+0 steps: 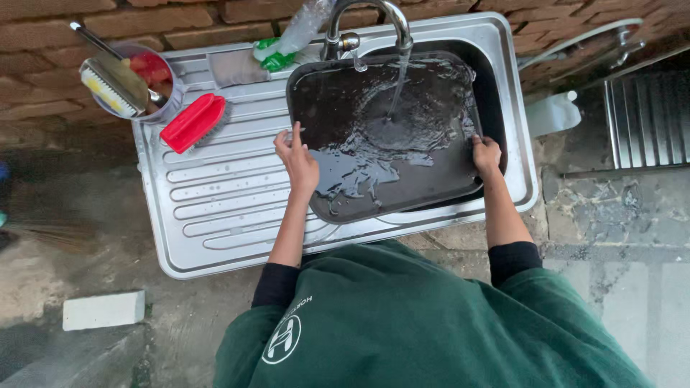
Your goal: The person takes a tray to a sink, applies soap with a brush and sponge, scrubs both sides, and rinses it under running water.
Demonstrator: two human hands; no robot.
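Observation:
A large black tray [424,169] lies tilted over the basin of a steel sink [512,108], wet across its face. Water runs from the curved tap [374,14] onto the tray's middle. My left hand [296,159] grips the tray's left rim, index finger raised along the edge. On the opposite side my right hand [486,154] holds the right rim. Both sleeves are pushed up to the elbows.
A red scrub brush [192,122] lies on the ribbed drainboard [215,201]. A metal cup [136,82] with utensils and a sponge stands at the back left. A plastic bottle [298,32] leans by the tap. Brick wall behind; white block [103,310] on the ground.

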